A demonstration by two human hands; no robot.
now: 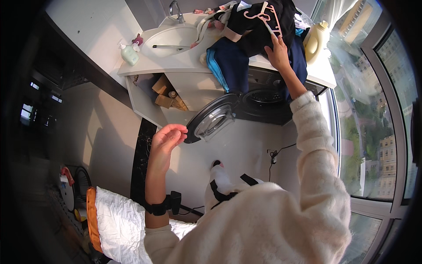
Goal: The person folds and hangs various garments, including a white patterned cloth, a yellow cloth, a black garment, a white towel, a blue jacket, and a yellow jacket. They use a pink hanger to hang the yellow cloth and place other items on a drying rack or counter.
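Note:
At the open round door (214, 120) of a black front-loading washing machine (263, 99), my left hand (167, 138) has its fingertips together by the door's outer rim; whether they touch it I cannot tell. My right hand (280, 54) reaches onto the pile of dark clothes (254, 41) on the counter. Its fingers are at the lower end of a pale pink plastic hanger (263, 16), which lies over black fabric; the grip is partly hidden. Dark blue cloth with a light blue stripe (227, 62) hangs over the counter's front edge.
A cream detergent bottle (316, 43) stands at the counter's right, near the window. Left are a sink (171, 39) and a pump bottle (129, 54). An open cabinet below holds cardboard (163, 92). A cable (273, 156) runs by the right wall.

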